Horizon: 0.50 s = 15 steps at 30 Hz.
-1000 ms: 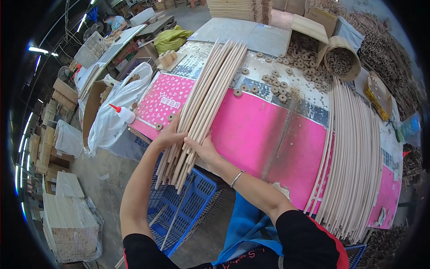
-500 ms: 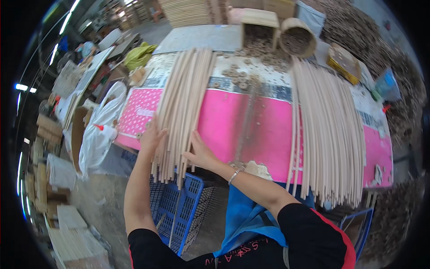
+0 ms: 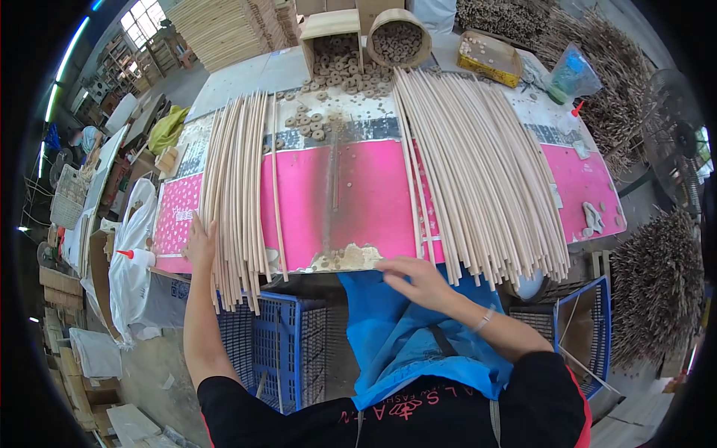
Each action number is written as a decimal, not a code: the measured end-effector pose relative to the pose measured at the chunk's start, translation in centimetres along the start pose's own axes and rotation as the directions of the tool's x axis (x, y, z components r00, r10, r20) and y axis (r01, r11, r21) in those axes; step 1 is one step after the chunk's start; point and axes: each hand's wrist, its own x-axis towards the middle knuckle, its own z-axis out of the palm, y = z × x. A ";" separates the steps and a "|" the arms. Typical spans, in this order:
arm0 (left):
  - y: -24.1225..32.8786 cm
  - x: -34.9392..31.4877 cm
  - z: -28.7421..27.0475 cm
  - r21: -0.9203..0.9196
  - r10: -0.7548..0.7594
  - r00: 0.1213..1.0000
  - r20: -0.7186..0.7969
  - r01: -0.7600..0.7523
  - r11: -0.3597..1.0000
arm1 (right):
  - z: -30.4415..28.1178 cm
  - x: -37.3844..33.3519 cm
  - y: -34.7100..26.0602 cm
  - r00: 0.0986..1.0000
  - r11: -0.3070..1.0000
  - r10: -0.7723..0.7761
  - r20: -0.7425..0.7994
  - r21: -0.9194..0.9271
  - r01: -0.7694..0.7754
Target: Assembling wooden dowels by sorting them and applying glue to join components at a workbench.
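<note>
Long pale wooden rods [image 3: 237, 172] lie side by side in a bundle on the left of the table, their near ends jutting past its front edge. Against the outer left side of this bundle rests my left hand [image 3: 200, 245], open, with fingers stretched. One single rod [image 3: 275, 187] lies just right of the bundle, slightly apart. My right hand [image 3: 420, 282] is at the front edge, open, fingers pointing left and holding nothing. A larger bundle of rods [image 3: 485, 172] covers the right side, with a couple of rods loosely spaced along its left flank.
Small wooden rings [image 3: 340, 71] spill from an open wooden box [image 3: 331, 26] and a round tub [image 3: 400, 39] at the back. A yellow tray [image 3: 489, 58] stands behind the right bundle. Blue crates [image 3: 278, 358] sit below the table [image 3: 366, 201]. A fan [image 3: 676, 142] is far right.
My right hand has left the left bundle and moved right along the table edge. The left bundle looks more spread, with one rod apart. The view has shifted to the right.
</note>
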 end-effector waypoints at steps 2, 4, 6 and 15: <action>3.6 -1.2 -0.1 0.165 0.030 0.994 -0.104 -0.012 0.986 | -3.4 -3.9 0.3 0.991 0.991 0.108 -0.076 0.082 -0.101; 6.0 -2.1 0.1 0.200 0.214 0.941 -0.263 -0.164 0.966 | -5.1 -7.5 0.7 0.960 0.972 0.191 -0.207 0.174 -0.156; 11.0 -3.8 1.3 0.108 0.328 0.878 -0.350 -0.310 0.945 | -6.0 -10.8 1.8 0.926 0.951 0.252 -0.279 0.248 -0.184; 38.7 -22.8 8.0 -0.748 0.671 0.736 -0.093 -0.496 0.440 | -6.4 -18.7 4.5 0.874 0.915 0.371 -0.313 0.284 -0.286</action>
